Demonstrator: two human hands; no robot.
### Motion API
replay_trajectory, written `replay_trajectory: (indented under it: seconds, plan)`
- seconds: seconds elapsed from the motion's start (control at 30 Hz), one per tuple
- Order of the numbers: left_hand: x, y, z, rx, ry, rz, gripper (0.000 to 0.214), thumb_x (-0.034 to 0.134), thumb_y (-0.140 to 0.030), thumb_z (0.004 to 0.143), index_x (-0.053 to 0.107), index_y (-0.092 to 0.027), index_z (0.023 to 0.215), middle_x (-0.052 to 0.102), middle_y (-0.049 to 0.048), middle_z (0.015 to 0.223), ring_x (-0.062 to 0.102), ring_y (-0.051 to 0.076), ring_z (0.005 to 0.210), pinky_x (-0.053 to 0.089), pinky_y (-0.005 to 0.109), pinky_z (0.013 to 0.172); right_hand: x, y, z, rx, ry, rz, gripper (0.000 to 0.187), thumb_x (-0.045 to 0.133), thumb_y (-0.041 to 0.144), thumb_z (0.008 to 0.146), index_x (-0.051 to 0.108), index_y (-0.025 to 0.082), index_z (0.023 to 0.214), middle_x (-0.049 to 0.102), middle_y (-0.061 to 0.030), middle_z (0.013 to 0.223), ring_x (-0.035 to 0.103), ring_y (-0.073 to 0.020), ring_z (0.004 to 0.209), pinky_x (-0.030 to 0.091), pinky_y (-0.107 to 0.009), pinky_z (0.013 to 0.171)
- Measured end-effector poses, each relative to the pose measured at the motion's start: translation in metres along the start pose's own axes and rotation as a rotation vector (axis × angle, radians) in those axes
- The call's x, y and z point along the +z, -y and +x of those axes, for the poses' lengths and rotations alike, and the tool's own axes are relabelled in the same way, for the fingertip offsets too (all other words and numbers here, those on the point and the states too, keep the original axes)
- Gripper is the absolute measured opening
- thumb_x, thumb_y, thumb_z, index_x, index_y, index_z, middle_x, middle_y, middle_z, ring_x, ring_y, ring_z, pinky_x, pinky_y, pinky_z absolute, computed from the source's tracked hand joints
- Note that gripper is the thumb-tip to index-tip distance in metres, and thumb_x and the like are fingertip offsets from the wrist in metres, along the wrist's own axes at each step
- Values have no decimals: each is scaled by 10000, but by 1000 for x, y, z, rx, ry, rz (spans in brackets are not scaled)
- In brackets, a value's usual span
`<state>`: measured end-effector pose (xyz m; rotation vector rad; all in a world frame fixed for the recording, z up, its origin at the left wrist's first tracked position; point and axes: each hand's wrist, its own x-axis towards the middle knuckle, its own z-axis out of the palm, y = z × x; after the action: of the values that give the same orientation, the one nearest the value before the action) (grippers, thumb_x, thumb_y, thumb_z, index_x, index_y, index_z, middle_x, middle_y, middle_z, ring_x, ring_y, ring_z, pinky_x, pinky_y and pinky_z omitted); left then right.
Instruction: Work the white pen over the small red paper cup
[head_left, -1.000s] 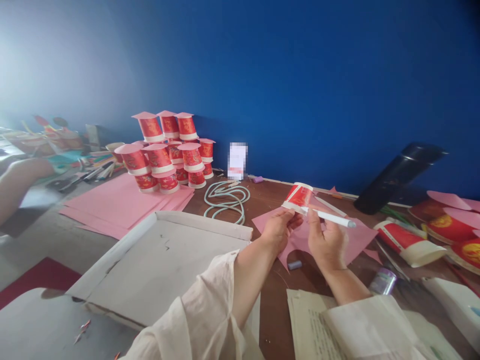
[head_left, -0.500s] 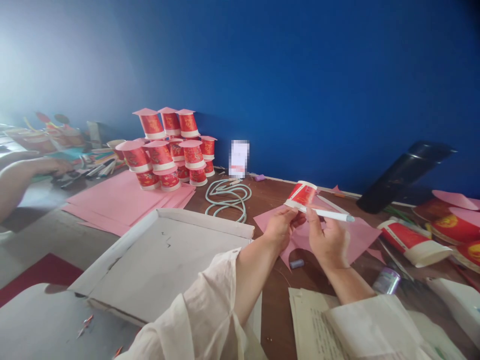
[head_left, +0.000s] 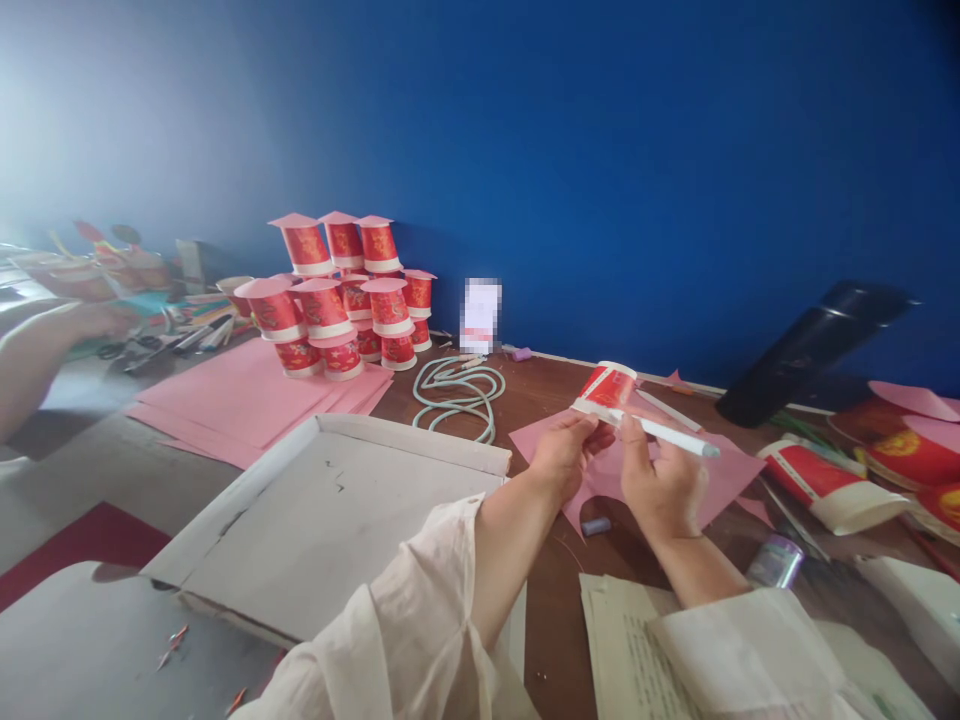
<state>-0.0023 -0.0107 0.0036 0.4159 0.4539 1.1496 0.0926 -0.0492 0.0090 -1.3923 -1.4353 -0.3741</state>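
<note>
My left hand is closed on a red and white paper cup, gripping it near its lower white rim. In my right hand a white marker pen is pinched, its left end at the cup's rim and its other end pointing right. Whether the tip touches the cup I cannot tell. Beneath both hands lies a sheet of pink paper with a cut edge. A small grey-purple cap rests on the table just below the paper.
Red cups with pink tops stand stacked at left on pink sheets. A shallow white box lid, coiled cable and phone are nearby. A black bottle leans at right by more cups. Another person's arm reaches in.
The marker's free end has tipped slightly downward and right as my right hand turned a little. My left hand keeps its hold on the cup. The other person's hand has shifted slightly.
</note>
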Motion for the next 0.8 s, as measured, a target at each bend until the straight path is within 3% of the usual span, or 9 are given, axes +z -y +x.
replay_trajectory:
  seconds: [0.1, 0.17, 0.8]
  plan:
    - [1, -1, 0, -13, -62, -33, 65, 596, -88, 746, 626, -98, 689, 616, 40, 659, 599, 109, 638, 482, 288, 795, -1, -3, 0, 8, -60, 43, 304, 468, 337, 899, 643, 156, 1070, 676, -119, 1038, 625, -215, 964, 486, -355, 844]
    - [2, -1, -1, -26, -75, -36, 82, 583, -78, 752, 620, -98, 681, 616, 44, 650, 605, 114, 638, 487, 295, 797, 0, -5, 0, 47, -46, 25, 311, 462, 342, 901, 641, 150, 1069, 684, -119, 996, 635, -217, 927, 492, -349, 807]
    - [-1, 0, 0, -19, 14, 8, 59, 679, -133, 708, 640, -92, 689, 617, 39, 655, 597, 110, 642, 466, 295, 802, 4, -11, -1, -19, 32, -103, 329, 475, 382, 889, 685, 137, 956, 703, -133, 883, 650, -227, 863, 491, -339, 780]
